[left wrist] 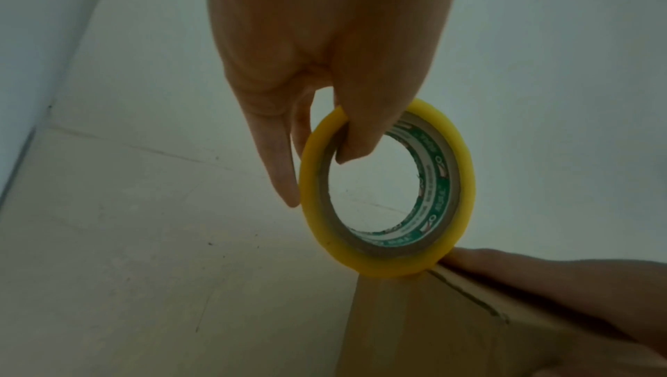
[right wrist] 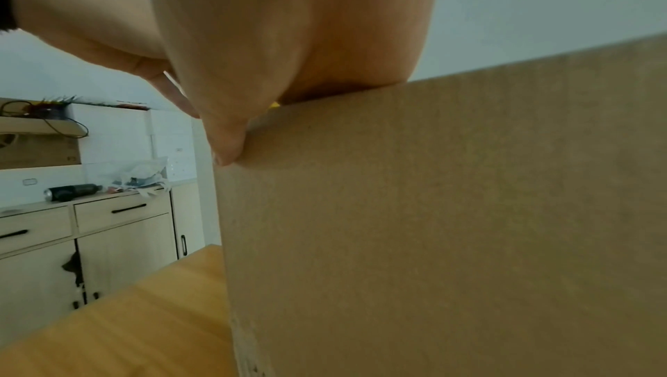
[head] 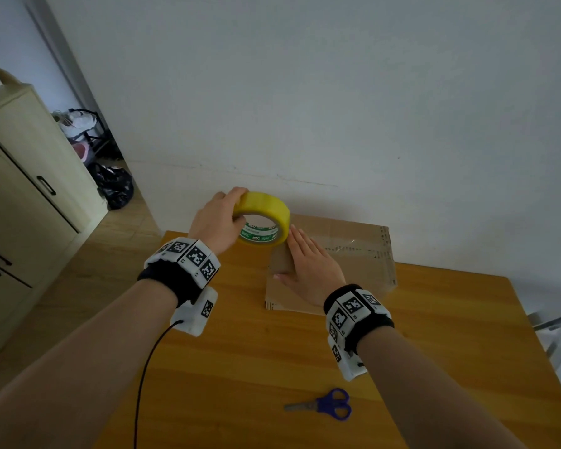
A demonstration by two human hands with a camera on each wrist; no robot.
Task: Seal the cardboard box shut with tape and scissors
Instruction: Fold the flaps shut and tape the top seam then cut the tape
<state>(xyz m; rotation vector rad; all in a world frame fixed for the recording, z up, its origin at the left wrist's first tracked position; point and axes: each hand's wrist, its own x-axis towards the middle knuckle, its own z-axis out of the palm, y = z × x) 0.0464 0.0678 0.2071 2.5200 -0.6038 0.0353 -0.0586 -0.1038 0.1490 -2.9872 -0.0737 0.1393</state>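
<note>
Standing on the wooden table (head: 227, 367) against the wall, the cardboard box (head: 353, 254) bears the flat, spread right hand (head: 308, 270), while the left hand (head: 217, 218) pinches the yellow tape roll (head: 266, 218) at its left edge, blue scissors (head: 327, 405) lying nearer.

Home: wooden table (head: 240, 367), cream cabinets (head: 23, 189), tiled wall (right wrist: 119, 138).

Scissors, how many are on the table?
1. The blue-handled scissors lie on the wooden table, near its front edge, apart from the cardboard box. Others might hide behind the box or the arms.
</note>
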